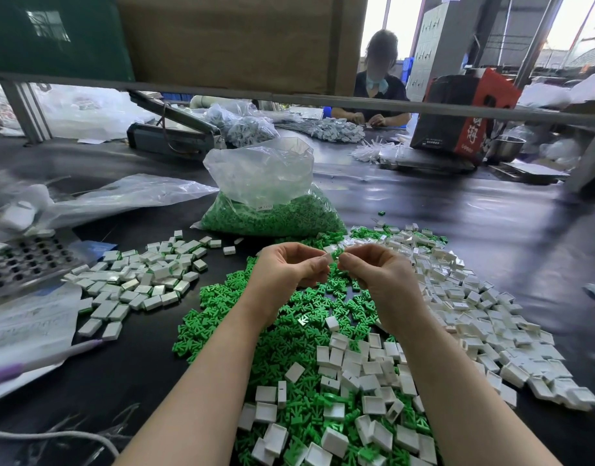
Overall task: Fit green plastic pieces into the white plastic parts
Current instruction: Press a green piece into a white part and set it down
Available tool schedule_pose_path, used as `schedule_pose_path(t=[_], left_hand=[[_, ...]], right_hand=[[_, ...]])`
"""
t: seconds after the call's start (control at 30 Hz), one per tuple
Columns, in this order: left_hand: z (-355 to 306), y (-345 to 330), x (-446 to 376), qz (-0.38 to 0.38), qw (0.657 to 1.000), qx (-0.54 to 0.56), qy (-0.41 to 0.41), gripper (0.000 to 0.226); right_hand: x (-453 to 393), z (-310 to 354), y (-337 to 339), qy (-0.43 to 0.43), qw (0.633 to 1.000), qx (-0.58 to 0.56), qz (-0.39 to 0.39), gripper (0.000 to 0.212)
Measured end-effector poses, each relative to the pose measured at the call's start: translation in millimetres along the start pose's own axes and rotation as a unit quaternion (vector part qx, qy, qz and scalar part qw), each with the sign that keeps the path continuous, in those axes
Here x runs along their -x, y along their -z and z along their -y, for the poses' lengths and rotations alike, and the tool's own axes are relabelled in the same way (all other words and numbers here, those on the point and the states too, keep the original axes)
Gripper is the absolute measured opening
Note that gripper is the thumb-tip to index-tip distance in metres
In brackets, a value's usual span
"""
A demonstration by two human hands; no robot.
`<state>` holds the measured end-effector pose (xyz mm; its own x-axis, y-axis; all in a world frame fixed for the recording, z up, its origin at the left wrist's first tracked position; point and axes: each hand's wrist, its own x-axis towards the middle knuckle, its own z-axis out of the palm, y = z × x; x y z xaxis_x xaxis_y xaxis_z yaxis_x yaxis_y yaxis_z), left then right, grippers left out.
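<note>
Nearest the camera, below the raised hands, lies a mixed heap of green plastic pieces (282,334) and white plastic parts (366,381) on the dark table (491,237). Above this heap the left hand (286,269) and the right hand (378,269) meet fingertip to fingertip — the left pinches a small white part (329,257), and the right, fingers curled, pinches a green piece (337,253) against it. Whether the piece is seated cannot be told. To the right of the grip a broad spread of open white parts (484,311) runs toward the table edge. To its left sits a separate pile of white parts with green showing at their edges (144,280), and beyond that a perforated metal tray (23,260). Just behind the grip stands a clear bag of green pieces (272,203). Farther back — across the table — a seated person (378,82) works beside a red-and-black box (461,112).
</note>
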<state>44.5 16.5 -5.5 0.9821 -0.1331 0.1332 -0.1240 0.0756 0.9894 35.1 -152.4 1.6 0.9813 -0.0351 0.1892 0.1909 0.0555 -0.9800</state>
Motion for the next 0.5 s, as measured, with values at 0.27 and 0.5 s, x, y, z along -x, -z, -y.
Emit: schedule_pose_path(t=[0.27, 0.5], left_hand=[[-0.5, 1.2, 1.7, 0.015, 1.0, 0.02, 0.004, 0.017], [-0.4, 0.3, 1.6, 0.022, 0.999, 0.032, 0.005, 0.028]], right_hand=[[0.5, -1.4, -2.1, 0.016, 1.0, 0.012, -0.002, 0.004], [1.8, -0.6, -4.6, 0.003, 1.0, -0.028, -0.005, 0.001]])
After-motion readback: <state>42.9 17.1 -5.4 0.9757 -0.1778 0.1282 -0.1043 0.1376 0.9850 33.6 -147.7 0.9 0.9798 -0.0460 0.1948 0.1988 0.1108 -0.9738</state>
